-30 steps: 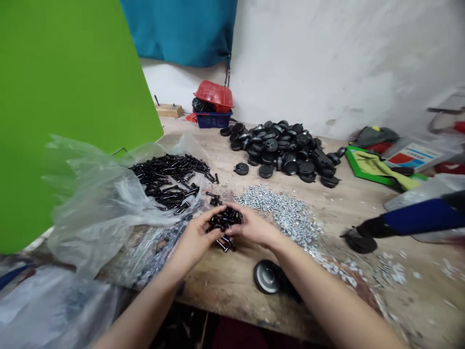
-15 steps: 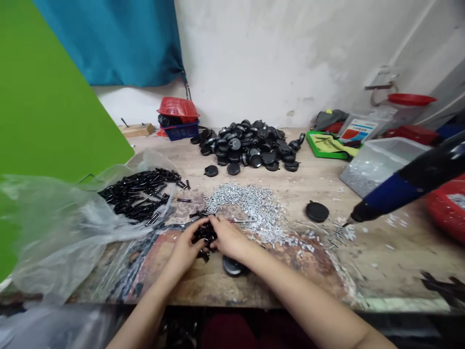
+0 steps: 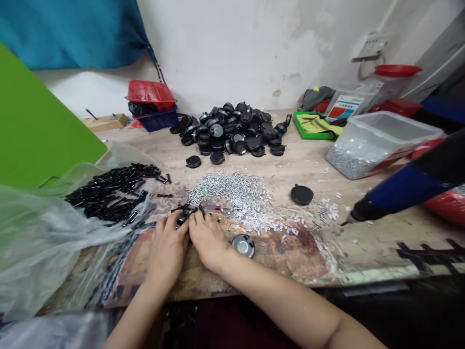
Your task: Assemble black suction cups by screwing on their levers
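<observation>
Fingers [image 3: 198, 220] of your left hand [image 3: 165, 247] and right hand [image 3: 208, 238] curled over glossy black parts [image 3: 185, 210] left of frame center; I couldn't tell whether any were gripped.

Has left hand [image 3: 167, 245], right hand [image 3: 208, 240] and 2 forearms [image 3: 278, 296] bare, low in frame; perhaps wears maroon cloth [image 3: 221, 322], dim at bottom centre.

Left fingers [image 3: 170, 224] and right fingers [image 3: 198, 222] touch small black parts [image 3: 181, 218].

The left hand [image 3: 165, 249] and right hand [image 3: 208, 238] partly hide black parts [image 3: 188, 209] at their fingertips.
</observation>
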The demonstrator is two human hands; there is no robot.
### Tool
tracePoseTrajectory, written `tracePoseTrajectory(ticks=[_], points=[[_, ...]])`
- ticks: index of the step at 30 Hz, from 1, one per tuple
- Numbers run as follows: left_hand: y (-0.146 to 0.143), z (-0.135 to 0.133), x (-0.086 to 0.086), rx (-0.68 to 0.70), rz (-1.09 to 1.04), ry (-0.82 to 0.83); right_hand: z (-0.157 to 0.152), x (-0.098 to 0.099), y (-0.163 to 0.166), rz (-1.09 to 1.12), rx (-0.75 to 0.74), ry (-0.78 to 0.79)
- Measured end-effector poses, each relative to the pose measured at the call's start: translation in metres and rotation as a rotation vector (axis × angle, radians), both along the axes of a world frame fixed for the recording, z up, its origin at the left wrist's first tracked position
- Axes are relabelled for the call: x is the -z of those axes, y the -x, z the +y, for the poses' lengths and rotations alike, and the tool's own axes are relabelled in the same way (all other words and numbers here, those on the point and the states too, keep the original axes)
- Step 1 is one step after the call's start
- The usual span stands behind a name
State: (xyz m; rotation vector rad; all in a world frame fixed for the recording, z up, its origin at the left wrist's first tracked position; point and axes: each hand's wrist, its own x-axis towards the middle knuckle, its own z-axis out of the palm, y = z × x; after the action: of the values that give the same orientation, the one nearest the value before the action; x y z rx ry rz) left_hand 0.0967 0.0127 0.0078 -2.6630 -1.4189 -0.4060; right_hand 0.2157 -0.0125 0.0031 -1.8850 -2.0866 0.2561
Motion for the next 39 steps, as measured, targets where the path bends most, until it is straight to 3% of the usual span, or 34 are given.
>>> tracePoseTrajectory(ticks=[3, 10, 17, 28, 39], points=[[0.0, 0.0, 0.007, 0.031, 0.007, -0.042, -0.002, 0.005, -0.004, -0.021, -0.02, -0.046], [0.005, 0.011, 0.026, 0.131, -0.192, 0.028, -0.001, 0.004, -0.02, -0.06, -0.093, -0.151], [-0.004, 0.003, 0.017, 0.144, -0.531, 0.216, 0.004, 0.003, -0.035, -0.007, -0.068, -0.135], [-0.013, 0.005, 0.031, 0.056, -0.629, 0.23, 0.014, 0.023, -0.058, 0.215, -0.09, -0.067], [-0.019, 0.0, 0.01, -0.004, -0.767, 0.202, 0.01, -0.001, -0.062, 0.632, -0.065, -0.076]])
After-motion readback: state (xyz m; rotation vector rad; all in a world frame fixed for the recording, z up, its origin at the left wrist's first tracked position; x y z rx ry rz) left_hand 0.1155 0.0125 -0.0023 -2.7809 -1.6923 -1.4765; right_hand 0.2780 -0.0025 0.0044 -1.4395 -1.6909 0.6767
